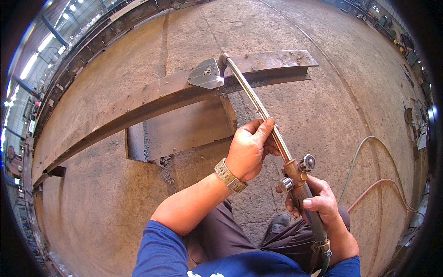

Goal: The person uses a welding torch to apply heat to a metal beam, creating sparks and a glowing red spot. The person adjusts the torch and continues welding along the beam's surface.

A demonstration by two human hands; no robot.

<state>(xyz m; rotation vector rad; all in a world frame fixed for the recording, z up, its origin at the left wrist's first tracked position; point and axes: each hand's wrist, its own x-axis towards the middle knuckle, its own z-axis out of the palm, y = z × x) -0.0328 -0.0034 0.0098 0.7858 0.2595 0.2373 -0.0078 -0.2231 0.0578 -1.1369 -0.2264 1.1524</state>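
Observation:
A gas cutting torch [252, 94] runs diagonally across the middle, its bent head at the far end and its valve knobs near me. My left hand [253, 145], with a metal-band watch on the wrist, is closed around the torch's tubes. Below the valves, my right hand [318, 201] grips the dark handle. At the torch head lies a flat grey metal plate [205, 76] with several small holes, on top of a long rusty steel beam [138, 104]. A bright spot shows between the plate's edge and the torch head.
Under the beam stands a wider piece of rusty steel [189, 129]. Green and red hoses [383, 181] curve over the concrete floor [300, 92] at right. My shoe [278, 224] is below the torch. More steel lines the left edge, and scrap pieces lie at far right.

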